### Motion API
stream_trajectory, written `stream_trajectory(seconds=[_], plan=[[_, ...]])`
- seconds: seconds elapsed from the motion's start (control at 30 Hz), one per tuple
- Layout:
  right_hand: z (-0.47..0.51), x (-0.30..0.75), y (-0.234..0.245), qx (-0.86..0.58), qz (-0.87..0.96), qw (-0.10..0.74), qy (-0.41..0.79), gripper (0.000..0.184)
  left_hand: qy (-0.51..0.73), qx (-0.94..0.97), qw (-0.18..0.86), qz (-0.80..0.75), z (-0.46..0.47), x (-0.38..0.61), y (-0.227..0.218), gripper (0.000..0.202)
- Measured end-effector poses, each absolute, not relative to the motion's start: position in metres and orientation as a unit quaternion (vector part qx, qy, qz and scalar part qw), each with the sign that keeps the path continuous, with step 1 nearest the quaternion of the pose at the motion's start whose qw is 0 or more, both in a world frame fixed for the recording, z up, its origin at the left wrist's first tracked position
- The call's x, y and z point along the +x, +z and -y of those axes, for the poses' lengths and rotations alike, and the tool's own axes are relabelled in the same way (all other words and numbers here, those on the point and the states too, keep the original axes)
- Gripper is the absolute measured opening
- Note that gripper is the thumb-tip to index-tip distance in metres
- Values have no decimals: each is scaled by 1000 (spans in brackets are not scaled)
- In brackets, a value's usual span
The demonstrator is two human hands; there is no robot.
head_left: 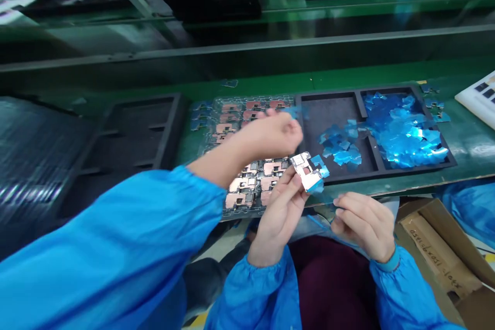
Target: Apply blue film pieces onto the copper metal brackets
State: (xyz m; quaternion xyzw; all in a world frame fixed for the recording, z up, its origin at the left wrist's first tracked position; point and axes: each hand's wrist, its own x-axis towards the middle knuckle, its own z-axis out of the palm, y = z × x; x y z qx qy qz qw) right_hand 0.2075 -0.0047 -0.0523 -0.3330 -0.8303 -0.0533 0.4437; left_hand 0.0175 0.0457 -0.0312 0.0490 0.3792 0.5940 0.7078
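My left hand (pixel 281 211) pinches a small circuit board (pixel 305 171) with a pale metallic face, raised over the table's front edge. Blue film shows along the board's right and lower sides. Just to the right is my right hand (pixel 361 221), its thumb and fingers closed together; what they hold, if anything, is too faint to make out. Beyond the board, a co-worker's hand (pixel 276 131) reaches in from the left, blurred, above a clear tray (pixel 232 212) of similar copper-coloured boards.
A black divided tray (pixel 328 108) holds blue film pieces (pixel 406 131), with a smaller heap (pixel 344 147) in its left compartment. Another black tray (pixel 135 124) lies left. Several loose boards (pixel 201 113) flank the trays. A cardboard box (pixel 436 252) stands below right.
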Motion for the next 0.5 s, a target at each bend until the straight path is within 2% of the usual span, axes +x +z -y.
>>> stream_trajectory(seconds=[0.1, 0.23, 0.33, 0.4, 0.5], plan=[[10, 212, -54, -335, 811, 475, -63, 13, 540, 145, 719, -414, -45, 13, -36, 28], [2, 211, -52, -426, 731, 529, -60, 17, 563, 113, 692, -437, -30, 12, -43, 24], [-25, 212, -52, -512, 650, 557, -71, 18, 569, 111, 703, -412, -26, 15, -44, 29], [-50, 216, -56, -570, 623, 534, -43, 13, 571, 125, 705, -401, -26, 17, -43, 31], [-85, 228, -66, -638, 640, 428, 16, 17, 573, 155, 690, -414, -26, 17, -40, 32]])
